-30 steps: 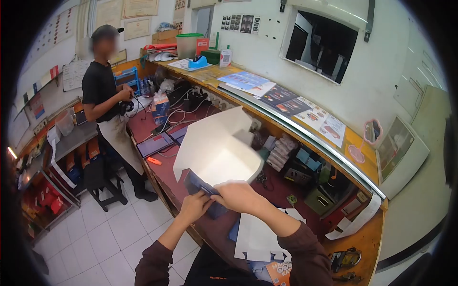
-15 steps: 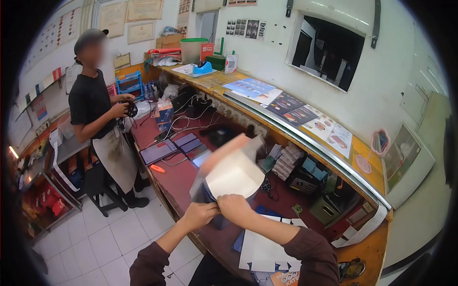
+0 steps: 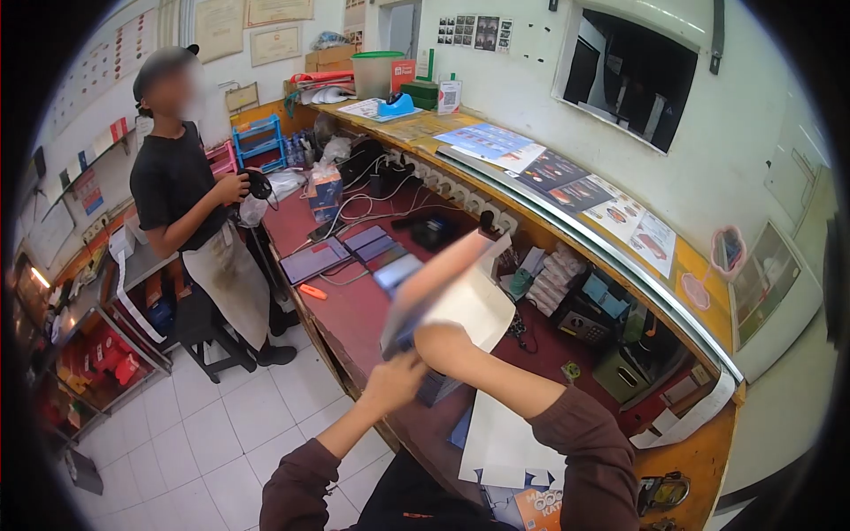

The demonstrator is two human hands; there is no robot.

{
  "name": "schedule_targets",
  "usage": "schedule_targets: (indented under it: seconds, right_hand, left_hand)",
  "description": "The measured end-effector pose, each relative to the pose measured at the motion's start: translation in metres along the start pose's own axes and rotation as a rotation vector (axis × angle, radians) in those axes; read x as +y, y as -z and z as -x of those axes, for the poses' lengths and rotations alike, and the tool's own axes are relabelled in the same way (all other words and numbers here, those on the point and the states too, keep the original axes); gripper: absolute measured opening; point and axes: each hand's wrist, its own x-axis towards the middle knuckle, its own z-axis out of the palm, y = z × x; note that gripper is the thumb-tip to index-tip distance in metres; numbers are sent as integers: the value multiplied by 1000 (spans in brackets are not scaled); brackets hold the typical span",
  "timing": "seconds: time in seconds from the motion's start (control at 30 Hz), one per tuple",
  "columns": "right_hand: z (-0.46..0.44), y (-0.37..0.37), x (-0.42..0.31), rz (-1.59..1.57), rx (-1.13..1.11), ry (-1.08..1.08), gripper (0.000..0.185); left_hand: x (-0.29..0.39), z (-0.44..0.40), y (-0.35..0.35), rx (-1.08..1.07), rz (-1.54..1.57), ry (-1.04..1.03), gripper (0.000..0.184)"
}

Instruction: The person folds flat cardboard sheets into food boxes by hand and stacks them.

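A cardboard box (image 3: 474,305), white inside and dark blue with orange outside, stands partly folded over the dark red desk. Its raised flap is blurred. My left hand (image 3: 395,380) has its fingers closed on the box's near left corner. Beside it, my right hand (image 3: 447,348) is bent over the near edge of the same box, its fingertips hidden. Flat white cardboard (image 3: 509,440) with blue-edged tabs lies on the desk below my right forearm. An orange-printed piece (image 3: 538,509) lies under its near end.
Tablets (image 3: 316,260), cables and an orange marker (image 3: 312,291) lie left of the box. A co-worker (image 3: 181,199) in an apron stands at the left, holding a black object. Printed menus (image 3: 567,181) cover the raised counter. A padlock (image 3: 664,491) is at the lower right.
The box's flap has swung over from left to right, showing its orange outer side. Both hands have stayed on the near edge. The view has shifted, with the co-worker's hands raised slightly.
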Motion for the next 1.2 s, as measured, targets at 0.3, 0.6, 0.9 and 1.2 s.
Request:
schedule_targets:
  seconds: [0.3, 0.6, 0.9, 1.2]
  right_hand:
    - [-29, -59, 31, -77, -208, 55, 19]
    - [132, -46, 66, -1048, 887, -334, 23]
    - [305, -184, 35, -1350, 194, -720, 26]
    - [307, -228, 0, -666, -132, -672, 33]
  left_hand:
    - [-10, -2, -26, 137, -86, 156, 30]
    - [131, 56, -124, -460, 507, -214, 39]
    - [171, 70, -203, -771, 518, -335, 36]
    - [160, 20, -139, -474, 653, -48, 16]
